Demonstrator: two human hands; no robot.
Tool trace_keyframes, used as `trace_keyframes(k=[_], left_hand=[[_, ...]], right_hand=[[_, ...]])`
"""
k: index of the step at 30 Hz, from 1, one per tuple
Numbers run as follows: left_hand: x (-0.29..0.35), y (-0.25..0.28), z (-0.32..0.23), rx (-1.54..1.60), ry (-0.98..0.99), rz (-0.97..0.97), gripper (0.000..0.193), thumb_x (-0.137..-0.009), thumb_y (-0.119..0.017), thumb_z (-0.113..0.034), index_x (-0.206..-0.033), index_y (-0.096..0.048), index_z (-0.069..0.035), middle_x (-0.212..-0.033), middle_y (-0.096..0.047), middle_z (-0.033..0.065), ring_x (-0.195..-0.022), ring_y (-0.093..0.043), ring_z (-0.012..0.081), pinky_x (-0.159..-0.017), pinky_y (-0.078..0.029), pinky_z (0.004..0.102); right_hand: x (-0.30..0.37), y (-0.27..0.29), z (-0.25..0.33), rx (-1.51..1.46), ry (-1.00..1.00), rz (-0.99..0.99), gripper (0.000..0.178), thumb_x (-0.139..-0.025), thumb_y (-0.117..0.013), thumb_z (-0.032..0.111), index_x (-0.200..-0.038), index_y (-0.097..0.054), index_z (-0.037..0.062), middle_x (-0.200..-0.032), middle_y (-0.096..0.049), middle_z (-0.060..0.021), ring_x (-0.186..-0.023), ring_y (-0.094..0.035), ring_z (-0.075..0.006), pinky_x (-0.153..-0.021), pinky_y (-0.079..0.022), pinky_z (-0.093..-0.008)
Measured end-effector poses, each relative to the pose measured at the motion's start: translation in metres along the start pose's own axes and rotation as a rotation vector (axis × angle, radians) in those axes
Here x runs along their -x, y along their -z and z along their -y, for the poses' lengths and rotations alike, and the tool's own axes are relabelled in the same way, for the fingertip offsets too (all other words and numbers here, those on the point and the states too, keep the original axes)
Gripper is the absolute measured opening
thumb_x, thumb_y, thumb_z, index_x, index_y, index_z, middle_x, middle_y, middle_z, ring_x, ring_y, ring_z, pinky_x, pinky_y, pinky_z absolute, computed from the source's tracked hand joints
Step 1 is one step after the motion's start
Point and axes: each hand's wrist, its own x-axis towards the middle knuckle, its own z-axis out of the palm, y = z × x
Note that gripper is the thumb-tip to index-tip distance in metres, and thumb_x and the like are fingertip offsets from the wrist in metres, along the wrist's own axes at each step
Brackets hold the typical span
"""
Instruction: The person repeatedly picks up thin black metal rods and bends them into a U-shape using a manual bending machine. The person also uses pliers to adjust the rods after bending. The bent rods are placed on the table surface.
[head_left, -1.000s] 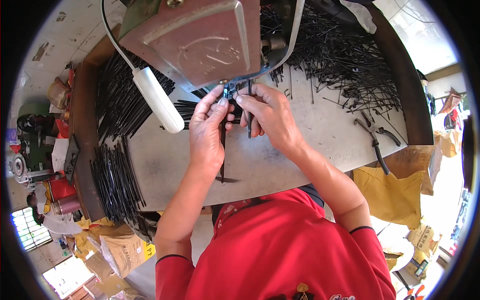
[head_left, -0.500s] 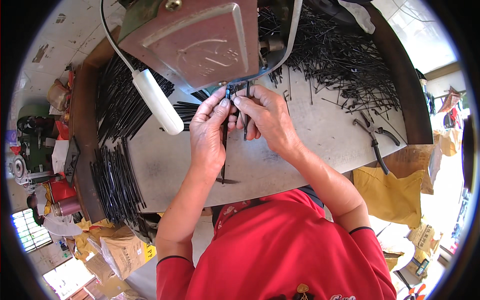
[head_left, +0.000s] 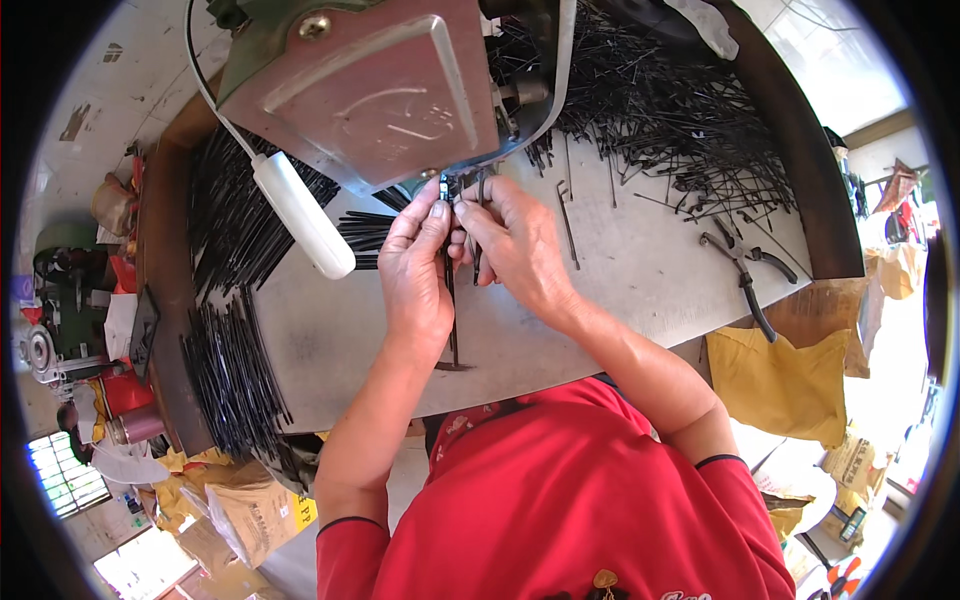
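Both my hands meet just under the front edge of a machine with a reddish-brown cover [head_left: 365,105]. My left hand [head_left: 415,270] is closed, thumb and fingers pinching a thin black rod [head_left: 453,315] near its top end. The rod hangs down over the metal tabletop. Close beside it, my right hand [head_left: 525,245] is closed too, its thumb and forefinger near the rod's top. A second slim dark piece [head_left: 477,265] passes through the right fingers; its exact kind is unclear. The fingertips and the machine's lower parts partly hide the rod's upper end.
A white bar lamp [head_left: 305,215] hangs left of my hands. Straight black rods [head_left: 235,370] lie in bundles at left; bent rods [head_left: 690,130] heap at far right. Pliers [head_left: 742,270] rest at the right edge. A dark raised rim [head_left: 830,215] borders the tabletop [head_left: 620,275].
The view has shifted slightly, so the machine and lamp appear further left. My hands keep their grip beneath the machine. More of a bent rod shows to the right of my right hand.
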Motion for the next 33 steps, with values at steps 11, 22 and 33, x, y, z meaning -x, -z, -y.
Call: trace_keyframes(k=[11, 22, 33], left_hand=[[0.002, 0.0, 0.002, 0.03, -0.006, -0.005, 0.035, -0.092, -0.058, -0.007, -0.126, -0.051, 0.001, -0.086, -0.057, 0.0018, -0.068, -0.049, 0.0086, -0.06, -0.044, 0.0234], [0.005, 0.0, 0.005, 0.077, -0.022, -0.017, 0.037, -0.092, -0.058, -0.008, -0.127, -0.051, 0.001, -0.088, -0.059, 0.0023, -0.069, -0.05, 0.0085, -0.063, -0.044, 0.0237], [0.003, -0.002, 0.002, -0.144, 0.009, -0.052, 0.045, -0.092, -0.058, -0.016, -0.133, -0.047, -0.005, -0.095, -0.059, 0.0003, -0.07, -0.05, 0.0049, -0.058, -0.039, 0.0178]], right_hand=[[0.001, 0.003, 0.0, 0.047, 0.034, -0.007, 0.017, -0.091, -0.053, 0.013, -0.089, -0.056, -0.0034, -0.063, -0.061, -0.0076, -0.047, -0.056, -0.0107, -0.041, -0.046, -0.0251], [-0.001, 0.0, -0.003, 0.118, 0.056, -0.026, 0.017, -0.09, -0.054, 0.014, -0.088, -0.054, -0.0031, -0.063, -0.062, -0.0095, -0.049, -0.059, -0.0133, -0.041, -0.047, -0.0266], [-0.006, -0.002, -0.029, 0.085, 0.283, -0.119, 0.013, -0.089, -0.054, 0.01, -0.087, -0.049, -0.0027, -0.061, -0.06, -0.0132, -0.052, -0.063, -0.0194, -0.047, -0.051, -0.0325]])
